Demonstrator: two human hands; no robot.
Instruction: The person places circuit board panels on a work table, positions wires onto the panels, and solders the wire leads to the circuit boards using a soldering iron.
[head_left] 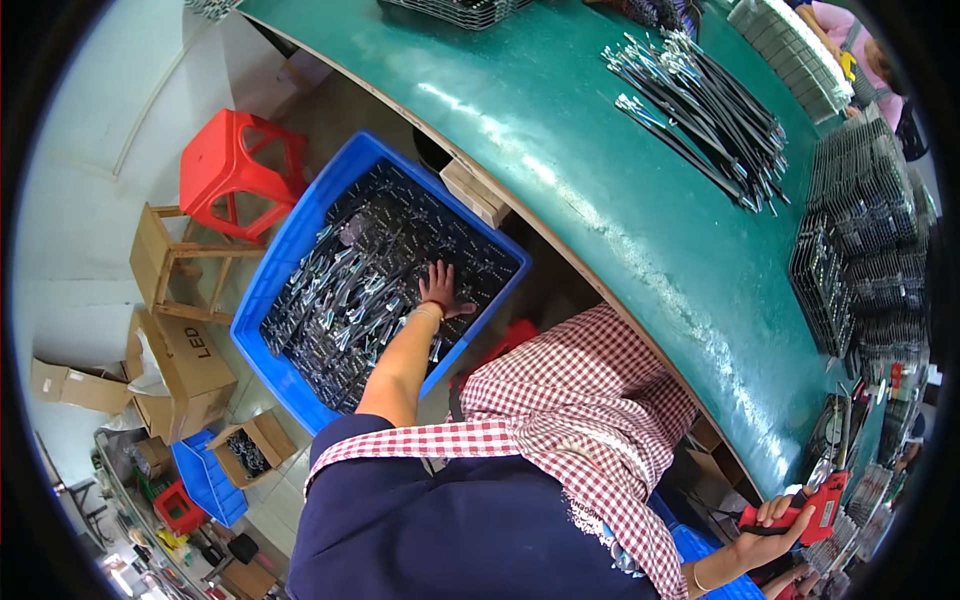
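Note:
My left hand [440,290] lies with spread fingers on the dark contents of a big blue plastic bin [290,232]. Black panels dotted with small light marks fill the bin, and black cables with pale ends [345,300] lie over them. At the lower right, my right hand [785,525] is wrapped round the handle of a red pistol-grip tool [826,506] beside the table edge. The working end of that tool is too small to make out against the clutter.
A curved green table [560,130] bears a bundle of black cables [705,115] and stacked wire-like racks [865,190] on the right. Left of the bin stand a red stool [225,165], a wooden stool [155,255] and cardboard boxes [185,370]. Another person [860,50] is at the far right.

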